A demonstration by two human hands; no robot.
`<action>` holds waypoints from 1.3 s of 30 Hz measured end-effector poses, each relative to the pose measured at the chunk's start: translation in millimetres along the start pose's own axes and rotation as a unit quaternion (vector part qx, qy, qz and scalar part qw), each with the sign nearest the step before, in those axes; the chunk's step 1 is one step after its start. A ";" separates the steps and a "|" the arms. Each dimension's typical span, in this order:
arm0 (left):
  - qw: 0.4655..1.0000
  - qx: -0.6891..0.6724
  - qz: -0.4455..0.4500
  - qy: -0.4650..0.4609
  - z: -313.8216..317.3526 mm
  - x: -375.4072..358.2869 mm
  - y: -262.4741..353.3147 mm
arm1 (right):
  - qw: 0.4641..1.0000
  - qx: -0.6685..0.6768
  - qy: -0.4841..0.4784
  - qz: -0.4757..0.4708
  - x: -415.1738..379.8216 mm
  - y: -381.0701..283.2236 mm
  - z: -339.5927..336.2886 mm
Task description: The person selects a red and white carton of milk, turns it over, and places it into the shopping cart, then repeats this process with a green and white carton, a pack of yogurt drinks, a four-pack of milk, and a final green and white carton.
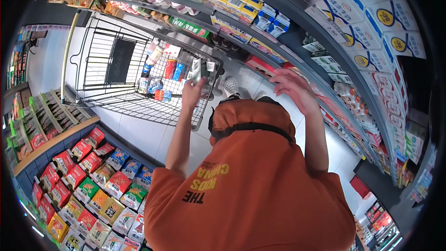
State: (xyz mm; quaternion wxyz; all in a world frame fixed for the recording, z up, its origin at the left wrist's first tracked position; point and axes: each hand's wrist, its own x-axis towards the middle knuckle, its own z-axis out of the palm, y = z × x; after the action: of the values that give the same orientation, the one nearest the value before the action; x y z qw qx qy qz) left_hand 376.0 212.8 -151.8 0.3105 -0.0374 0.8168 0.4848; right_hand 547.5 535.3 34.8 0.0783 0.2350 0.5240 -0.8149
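My left hand is closed at the near end of the shopping cart, with a small white and grey-green carton at its fingertips. Several packages lie on the wire floor of the cart, among them a red box, a blue box and a pale bottle. To the right, my right hand is raised with fingers spread and slightly bent. It holds nothing and is nearest to the lower shelves.
Shelves of milk cartons and boxes curve along the right and far side. A bin of bagged snacks stands at the lower left, with a wooden edge behind it. Tiled floor shows around the cart.
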 end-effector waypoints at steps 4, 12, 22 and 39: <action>0.982 0.167 -0.072 0.044 -3.0 81.1 -148.3 | 0.999 -0.002 0.029 0.026 -7.6 10.1 -5.8; 0.987 0.053 -0.136 0.072 44.0 146.9 -177.1 | 0.991 -0.011 0.115 0.068 -25.6 14.5 -25.5; 0.990 0.071 -0.120 -0.029 80.4 147.2 -129.6 | 0.986 0.033 0.149 0.065 -28.2 31.1 -41.4; 0.990 -0.026 0.058 0.126 14.1 46.0 2.3 | 0.981 -0.140 0.127 -0.034 36.9 28.4 -21.6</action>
State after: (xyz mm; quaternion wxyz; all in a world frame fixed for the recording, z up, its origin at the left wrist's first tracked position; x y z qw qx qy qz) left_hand 344.8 236.5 -179.8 0.1750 -0.0591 0.8376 0.5142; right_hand 532.2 546.4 -13.0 0.0154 0.3059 0.6459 -0.6993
